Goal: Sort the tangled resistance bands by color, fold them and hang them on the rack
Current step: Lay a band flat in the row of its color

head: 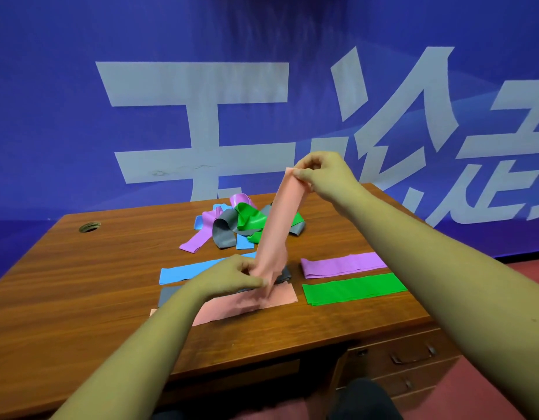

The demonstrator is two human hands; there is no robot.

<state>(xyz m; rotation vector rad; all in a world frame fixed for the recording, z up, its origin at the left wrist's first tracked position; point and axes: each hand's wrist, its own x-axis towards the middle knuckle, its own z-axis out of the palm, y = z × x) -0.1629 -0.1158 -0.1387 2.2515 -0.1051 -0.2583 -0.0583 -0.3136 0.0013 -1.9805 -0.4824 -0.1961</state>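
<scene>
A pink band (278,225) is stretched upright over the wooden desk (95,283). My right hand (322,174) pinches its top end, high above the desk. My left hand (234,277) pinches its lower end just above a flat pink band (231,307). Flat blue (186,272) and grey (168,294) bands lie to the left, partly hidden by my left arm. Flat purple (344,265) and green (353,289) bands lie to the right. A tangled pile (238,225) of purple, grey, green and blue bands sits behind. No rack is in view.
A round cable hole (89,227) is at the desk's far left. Drawers (410,359) hang under the desk's right side. A blue banner wall (201,101) stands right behind the desk. Red floor (519,268) shows at the right.
</scene>
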